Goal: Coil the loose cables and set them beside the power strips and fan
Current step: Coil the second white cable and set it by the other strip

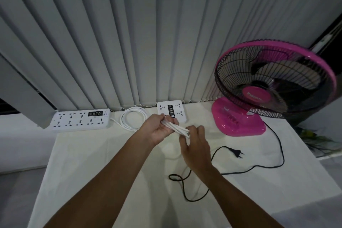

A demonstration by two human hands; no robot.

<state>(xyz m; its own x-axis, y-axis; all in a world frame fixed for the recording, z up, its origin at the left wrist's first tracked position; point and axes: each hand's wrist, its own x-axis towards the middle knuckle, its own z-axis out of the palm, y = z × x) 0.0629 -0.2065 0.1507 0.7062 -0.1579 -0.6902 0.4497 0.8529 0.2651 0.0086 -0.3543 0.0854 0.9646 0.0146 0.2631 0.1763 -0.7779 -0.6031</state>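
Observation:
My left hand (157, 130) grips one end of a folded bundle of white cable (176, 128) above the table. My right hand (195, 146) pinches the bundle's other end with thumb and fingers. A loose white strand trails from the bundle down onto the cloth. A long white power strip (79, 120) lies at the back left, its white cord coiled (134, 118) beside it. A square white power strip (171, 110) sits behind my hands. The pink fan (273, 83) stands at the back right, and its black cable (259, 167) snakes loose over the table to a plug (236, 152).
A pale cloth covers the table (92, 168), whose left and right edges drop off to the floor. Grey vertical blinds (129, 42) hang right behind the power strips. Something dark with green leaves (314, 139) lies beyond the right edge.

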